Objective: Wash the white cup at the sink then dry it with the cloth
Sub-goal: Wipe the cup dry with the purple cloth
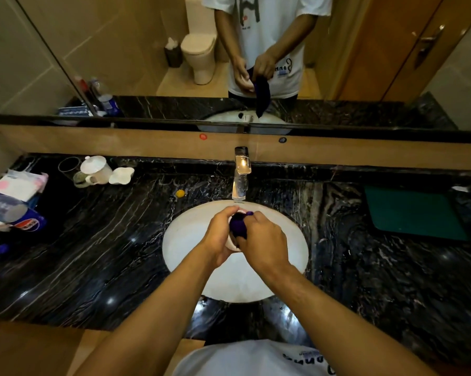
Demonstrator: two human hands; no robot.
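Purple cloth (238, 225) is pressed against the white cup (232, 244), and both are held above the oval white sink (185, 240), just in front of the chrome tap (241, 176). The left hand (220, 234) wraps around the cup from the left side, fingers curled over its top. The right hand (264, 244) is closed on the cloth and pushes it at the cup, with the wrist bent inward. Both forearms reach forward from the bottom of the view and meet over the basin. On the black marble counter (93, 253), far left, a blue bottle (29, 222) shows a Pepsi logo. Other labels there are too blurred to read.
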